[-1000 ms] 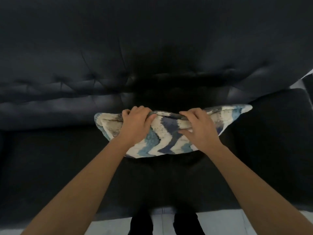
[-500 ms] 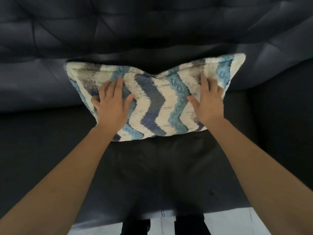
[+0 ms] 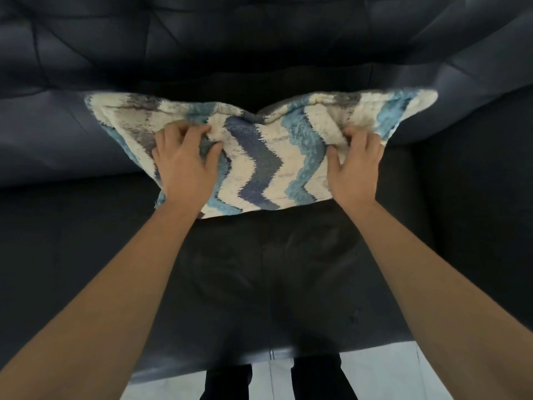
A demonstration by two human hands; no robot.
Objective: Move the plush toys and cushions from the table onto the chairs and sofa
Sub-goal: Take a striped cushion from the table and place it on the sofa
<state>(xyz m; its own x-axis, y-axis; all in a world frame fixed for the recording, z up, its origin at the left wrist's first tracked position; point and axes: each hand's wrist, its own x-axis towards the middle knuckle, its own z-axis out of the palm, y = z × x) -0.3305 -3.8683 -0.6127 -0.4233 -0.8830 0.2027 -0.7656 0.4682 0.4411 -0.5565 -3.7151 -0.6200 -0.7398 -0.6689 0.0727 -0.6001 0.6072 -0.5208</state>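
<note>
A cushion (image 3: 268, 157) with white, light blue and dark blue zigzag stripes leans against the backrest of a dark leather sofa (image 3: 274, 269), its lower edge on the seat. My left hand (image 3: 184, 163) pinches the cushion's fabric on its left half, fingers curled into the cover. On the cushion's right half, my right hand (image 3: 356, 166) grips the fabric the same way. The cushion's top edge sags in the middle between the two corners.
The sofa's tufted backrest (image 3: 202, 39) fills the top of the view and its armrest (image 3: 476, 168) rises at the right. A pale tiled floor (image 3: 380, 370) and my dark trouser legs (image 3: 225, 382) show below the seat's front edge.
The cushion went from a folded bundle to standing spread against the backrest. My hands, flat on it half a second ago, have now curled and bunched the fabric.
</note>
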